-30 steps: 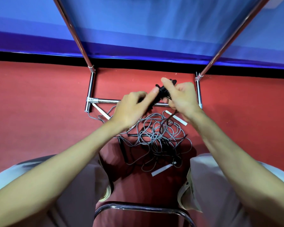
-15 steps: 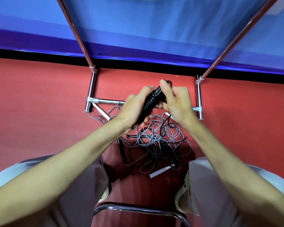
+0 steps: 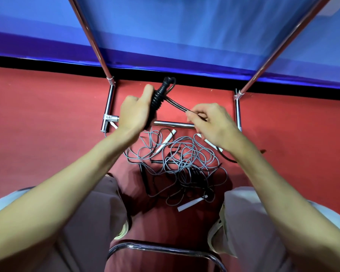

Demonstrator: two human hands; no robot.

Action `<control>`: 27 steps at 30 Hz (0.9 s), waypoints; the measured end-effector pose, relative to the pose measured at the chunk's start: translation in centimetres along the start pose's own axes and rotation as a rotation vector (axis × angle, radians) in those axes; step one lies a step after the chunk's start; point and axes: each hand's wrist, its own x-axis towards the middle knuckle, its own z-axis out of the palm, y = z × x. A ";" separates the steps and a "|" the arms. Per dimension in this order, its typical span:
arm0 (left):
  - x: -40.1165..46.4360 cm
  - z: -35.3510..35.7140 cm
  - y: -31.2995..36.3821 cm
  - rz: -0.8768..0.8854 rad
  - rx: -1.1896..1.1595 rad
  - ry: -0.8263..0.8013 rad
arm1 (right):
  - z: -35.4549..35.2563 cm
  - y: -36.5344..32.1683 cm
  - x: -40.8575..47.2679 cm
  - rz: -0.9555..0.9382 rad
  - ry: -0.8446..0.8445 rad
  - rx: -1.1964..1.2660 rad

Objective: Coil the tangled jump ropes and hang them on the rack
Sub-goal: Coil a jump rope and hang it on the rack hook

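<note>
Overhead, the left hand (image 3: 134, 112) grips an upright black coiled rope bundle (image 3: 157, 101), its loose strand (image 3: 178, 105) slanting down-right into the right hand's (image 3: 212, 124) pinching fingertips (image 3: 189, 115).

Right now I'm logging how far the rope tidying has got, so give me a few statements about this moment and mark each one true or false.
1. The left hand grips a black rope bundle wound in tight turns. True.
2. The right hand rests flat on the floor. False: it is raised and pinches the black cord that runs from the bundle.
3. A tangle of grey rope lies on the red floor between the person's legs. True.
4. The grey tangle already hangs on the rack. False: it lies on the floor by the rack's base.
5. A white handle lies at the tangle's near edge. True.
</note>
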 end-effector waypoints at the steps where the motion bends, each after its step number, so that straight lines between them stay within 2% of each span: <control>1: 0.4 -0.2 -0.3 0.051 0.159 0.077 | 0.0 -0.3 -0.1 -0.017 0.005 -0.006; 4: 0.3 0.0 -1.1 0.187 0.570 0.207 | 0.7 -1.3 -0.4 -0.037 -0.031 0.085; 8: -0.7 1.3 -2.2 0.311 0.809 0.148 | 1.5 -1.9 -0.3 -0.019 -0.124 0.204; 11: -1.2 1.5 -3.3 0.438 0.979 0.029 | 1.3 -1.3 -0.1 0.005 -0.153 0.264; 14: -2.1 1.3 -4.0 0.609 1.045 -0.071 | 1.4 -0.6 -0.3 0.079 -0.171 0.314; 17: -3.1 1.4 -4.6 0.732 1.123 -0.139 | 1.1 -0.4 -0.8 0.180 -0.235 0.241; 20: -4.0 1.5 -5.6 0.776 1.224 -0.238 | 0.7 -0.4 -1.2 0.316 -0.343 0.189; 23: -4.3 1.5 -6.2 0.818 1.238 -0.262 | 0.7 -0.1 -1.5 0.430 -0.466 0.187; 27: -4.3 1.4 -6.1 0.830 1.217 -0.388 | 0.2 0.4 -1.4 0.395 -0.592 0.124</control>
